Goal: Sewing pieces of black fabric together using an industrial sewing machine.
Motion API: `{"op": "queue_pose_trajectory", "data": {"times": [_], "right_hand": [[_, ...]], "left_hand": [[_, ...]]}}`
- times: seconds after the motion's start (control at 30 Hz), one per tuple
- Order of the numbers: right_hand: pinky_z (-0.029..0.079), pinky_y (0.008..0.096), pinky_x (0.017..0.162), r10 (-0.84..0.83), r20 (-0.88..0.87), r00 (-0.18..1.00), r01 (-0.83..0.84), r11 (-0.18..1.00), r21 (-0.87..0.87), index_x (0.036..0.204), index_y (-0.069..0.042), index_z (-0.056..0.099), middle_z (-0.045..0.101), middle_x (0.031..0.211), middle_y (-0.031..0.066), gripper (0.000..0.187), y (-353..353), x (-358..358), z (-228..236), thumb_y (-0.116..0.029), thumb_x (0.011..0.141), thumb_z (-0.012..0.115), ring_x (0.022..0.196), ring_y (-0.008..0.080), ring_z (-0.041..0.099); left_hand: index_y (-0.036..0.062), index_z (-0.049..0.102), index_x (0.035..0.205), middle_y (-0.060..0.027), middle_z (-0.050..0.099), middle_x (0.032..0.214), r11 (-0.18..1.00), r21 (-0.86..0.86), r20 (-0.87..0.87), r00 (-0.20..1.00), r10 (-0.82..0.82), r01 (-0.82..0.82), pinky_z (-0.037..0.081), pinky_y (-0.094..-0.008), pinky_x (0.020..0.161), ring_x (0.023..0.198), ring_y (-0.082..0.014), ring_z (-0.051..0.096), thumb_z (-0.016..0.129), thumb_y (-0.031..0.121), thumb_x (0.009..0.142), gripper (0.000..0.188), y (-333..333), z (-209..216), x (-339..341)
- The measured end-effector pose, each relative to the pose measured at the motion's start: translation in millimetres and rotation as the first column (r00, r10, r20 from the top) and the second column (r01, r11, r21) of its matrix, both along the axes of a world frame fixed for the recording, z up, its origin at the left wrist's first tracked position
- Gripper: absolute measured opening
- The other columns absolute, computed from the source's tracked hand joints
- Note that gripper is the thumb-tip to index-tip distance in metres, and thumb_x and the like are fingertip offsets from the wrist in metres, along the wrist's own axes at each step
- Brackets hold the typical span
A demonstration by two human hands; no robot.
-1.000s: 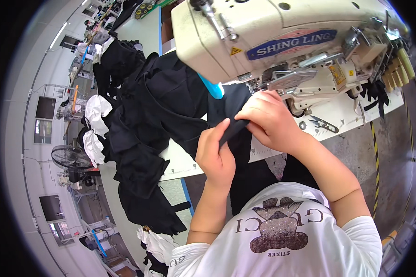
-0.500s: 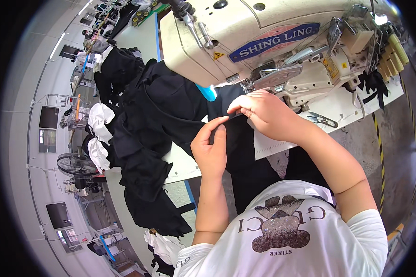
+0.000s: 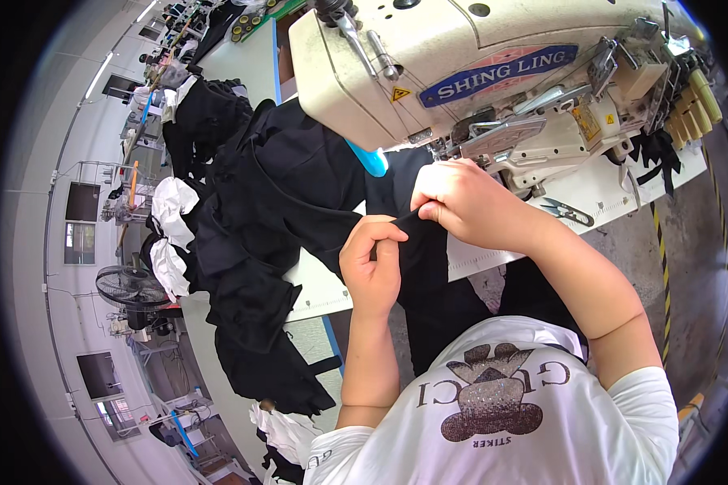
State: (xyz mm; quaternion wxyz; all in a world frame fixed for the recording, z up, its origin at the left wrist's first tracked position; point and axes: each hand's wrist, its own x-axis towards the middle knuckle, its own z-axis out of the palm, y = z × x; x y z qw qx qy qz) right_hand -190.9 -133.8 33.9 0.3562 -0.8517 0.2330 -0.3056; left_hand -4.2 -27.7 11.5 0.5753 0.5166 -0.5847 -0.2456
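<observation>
Black fabric (image 3: 287, 174) lies in folds across the white table, and part of it hangs over the near edge. My left hand (image 3: 372, 255) pinches an edge of this fabric between thumb and fingers. To its right and slightly farther off, my right hand (image 3: 461, 202) grips the same edge, its fingers curled close below the needle area of the sewing machine (image 3: 356, 73). A short stretch of the edge runs taut between both hands. The right hand hides where the fabric meets the machine. A lit blue piece (image 3: 370, 159) sits under the machine's head.
Thread snips (image 3: 568, 212) lie on the table (image 3: 493, 256) to the right of my right hand. Black scraps (image 3: 657, 153) hang at the machine's right end. White cloth (image 3: 174, 214) and a black fan (image 3: 131, 288) stand to the left. More black cloth (image 3: 206, 121) is piled farther back.
My right hand has curled in more and sits slightly nearer and to the right. The left thumb and fingers have closed further on the edge. The machine appears shifted slightly right and down.
</observation>
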Motion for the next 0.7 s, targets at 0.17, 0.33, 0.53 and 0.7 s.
{"op": "queue_pose_trajectory", "data": {"times": [0.17, 0.33, 0.53, 0.7], "right_hand": [[0.046, 0.0440, 0.088, -0.012, 0.049, 0.999, 0.015, 0.999, -0.048, 0.091, -0.004, 0.067, 0.065, 0.089, 0.0112, 0.008, 2, 1, -5, -0.009, 0.086, 0.070, 0.092, 0.0334, 0.063], [0.046, 0.0432, 0.089, -0.036, 0.091, 0.995, 0.046, 0.993, -0.111, 0.090, -0.006, 0.066, 0.063, 0.091, 0.0091, 0.008, 5, 1, -9, -0.006, 0.084, 0.070, 0.091, 0.0324, 0.062], [0.054, 0.0430, 0.085, -0.152, 0.227, 0.962, 0.259, 0.773, -0.579, 0.093, -0.008, 0.067, 0.064, 0.099, 0.0073, 0.023, 26, -16, -22, -0.009, 0.072, 0.074, 0.094, 0.0288, 0.066], [0.058, 0.0351, 0.069, -0.204, 0.179, 0.963, 0.270, 0.772, -0.575, 0.095, -0.007, 0.067, 0.069, 0.097, 0.0045, 0.023, 34, -34, -45, -0.013, 0.073, 0.071, 0.086, 0.0227, 0.071]], "left_hand": [[0.0035, 0.063, 0.123, -0.0034, 0.069, 0.101, 0.988, 0.148, -0.100, 0.994, -0.031, 0.046, 0.050, -0.0238, 0.080, 0.089, -0.0081, 0.062, 0.079, 0.001, 0.088, 0.038, 4, 5, -5], [-0.0005, 0.074, 0.095, -0.0099, 0.071, 0.088, 0.984, 0.108, 0.208, 0.971, 0.115, -0.140, 0.053, -0.0300, 0.074, 0.080, -0.0191, 0.069, 0.081, 0.000, 0.084, 0.013, -2, 15, -10], [0.0062, 0.073, 0.093, -0.0097, 0.070, 0.087, 0.986, -0.157, 0.546, 0.837, 0.033, 0.063, 0.055, -0.0343, 0.063, 0.072, -0.0288, 0.069, 0.084, -0.002, 0.069, 0.028, 0, 14, -17], [0.0072, 0.063, 0.129, -0.0094, 0.061, 0.137, 0.985, -0.159, 0.650, 0.758, 0.049, 0.072, 0.046, -0.0498, 0.111, 0.129, -0.0334, 0.057, 0.085, 0.005, 0.068, 0.065, -23, 1, -32]]}}
